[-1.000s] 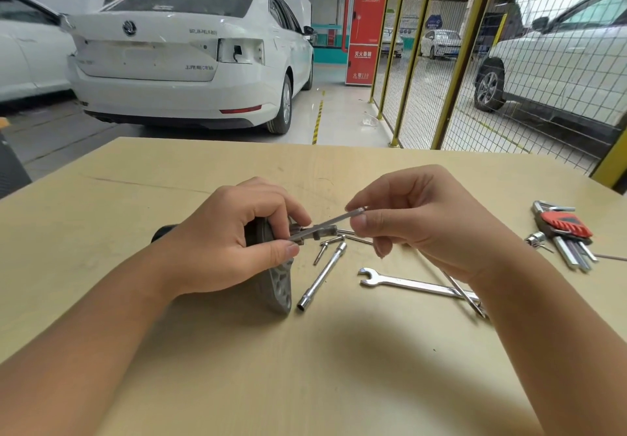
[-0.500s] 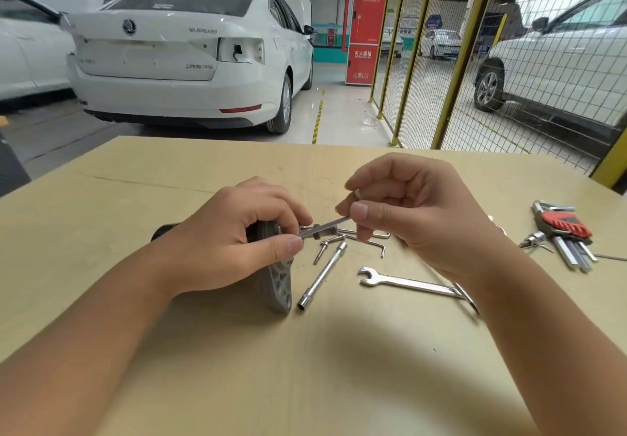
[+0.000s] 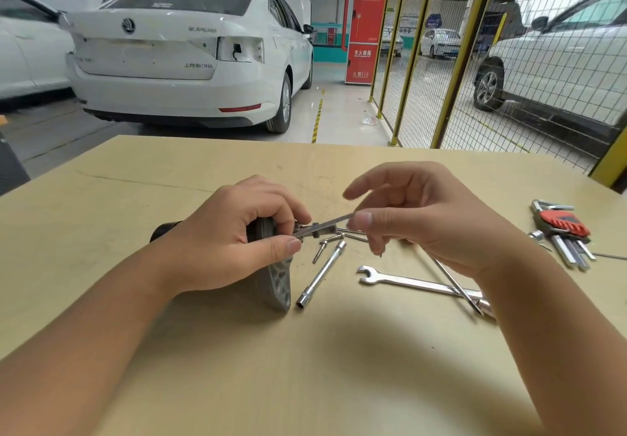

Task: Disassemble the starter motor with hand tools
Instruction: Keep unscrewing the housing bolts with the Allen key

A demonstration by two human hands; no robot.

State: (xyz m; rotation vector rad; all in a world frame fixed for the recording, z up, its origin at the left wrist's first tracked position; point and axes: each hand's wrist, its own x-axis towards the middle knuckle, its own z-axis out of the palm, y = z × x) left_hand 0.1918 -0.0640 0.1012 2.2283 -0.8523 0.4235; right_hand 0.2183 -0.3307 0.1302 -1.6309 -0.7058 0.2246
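The starter motor (image 3: 276,283) lies on the wooden table (image 3: 305,367), its grey flange facing me and its black body mostly hidden under my left hand (image 3: 234,242). My left hand grips the motor's end, thumb and fingers curled round it near a small metal fitting. A thin metal tool (image 3: 325,225) runs from that fitting up to the right, where my right hand (image 3: 424,218) pinches its end between thumb and a finger, the other fingers spread loosely.
A socket wrench (image 3: 322,274), an open-end spanner (image 3: 417,283), a thin rod (image 3: 454,283) and small bent keys lie right of the motor. A red-handled hex key set (image 3: 563,228) sits at the table's right. Cars and a yellow mesh fence stand beyond.
My right hand has loosened its curl; the index finger now stretches out while the thumb keeps pinching the tool. The left hand and motor have stayed put.
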